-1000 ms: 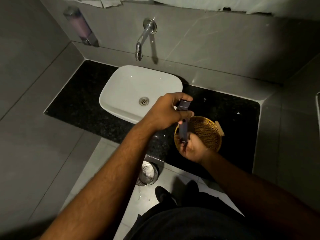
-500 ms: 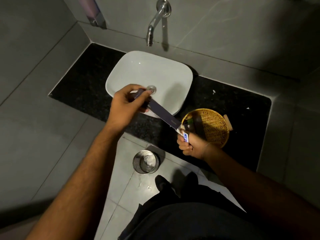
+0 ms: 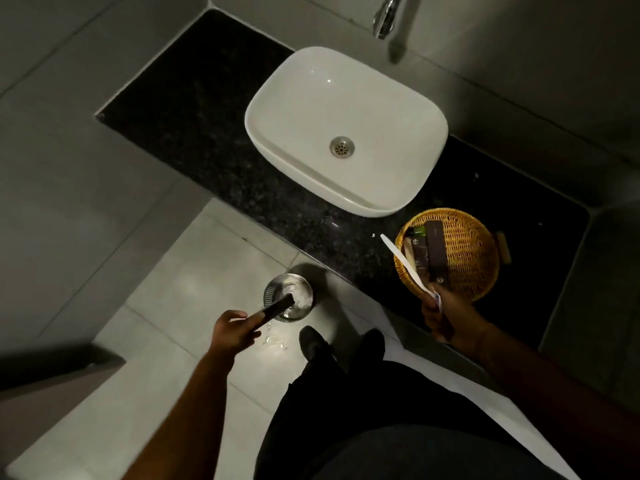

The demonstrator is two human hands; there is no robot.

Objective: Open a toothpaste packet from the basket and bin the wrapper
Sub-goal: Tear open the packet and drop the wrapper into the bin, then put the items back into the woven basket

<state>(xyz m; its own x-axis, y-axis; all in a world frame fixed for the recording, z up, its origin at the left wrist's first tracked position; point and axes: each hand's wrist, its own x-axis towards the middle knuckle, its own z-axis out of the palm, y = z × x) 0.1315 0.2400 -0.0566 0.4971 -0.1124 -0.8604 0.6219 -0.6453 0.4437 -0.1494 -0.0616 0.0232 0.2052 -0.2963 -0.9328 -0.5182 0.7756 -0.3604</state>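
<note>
Single head-worn wide-angle view, looking steeply down from standing height. Faces forward-down onto black speckled granite counter (image 3: 207,140) with white rounded ceramic basin (image 3: 346,109) top centre, chrome tap (image 3: 384,15) cut by top edge. Pale floor tiles (image 3: 194,271) and round steel bin (image 3: 289,297) sit mid-frame, farther off. Wearer's own dark-clothed body (image 3: 381,427) fills lower right, nearest lens. Edges bend with lens distortion.
</note>
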